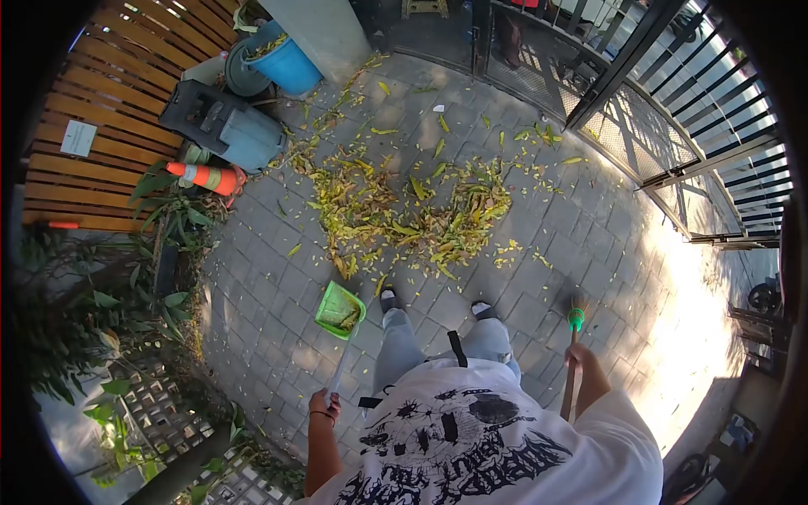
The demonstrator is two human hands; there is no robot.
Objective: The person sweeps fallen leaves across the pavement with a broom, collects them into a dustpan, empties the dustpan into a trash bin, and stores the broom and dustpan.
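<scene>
My left hand (pixel 324 405) is closed round the pale handle of a long-handled dustpan. The dustpan's green scoop (pixel 340 310) is by my left foot and has some leaf litter in it. On my right side, my right hand (pixel 578 356) grips the wooden handle of a broom with a green collar (pixel 576 318); its bristles point away from me and look blurred. In front of my feet lies a heap of yellow and brown leaves (pixel 412 227), spread in a rough U shape on the grey paving.
A blue bucket (pixel 284 66) holding leaves, a grey wheeled bin (pixel 248 135) and an orange traffic cone (pixel 206 178) stand at the far left by a slatted wooden fence (pixel 93 109). Plants (pixel 177 210) border the left. A metal gate (pixel 623 109) runs along the right.
</scene>
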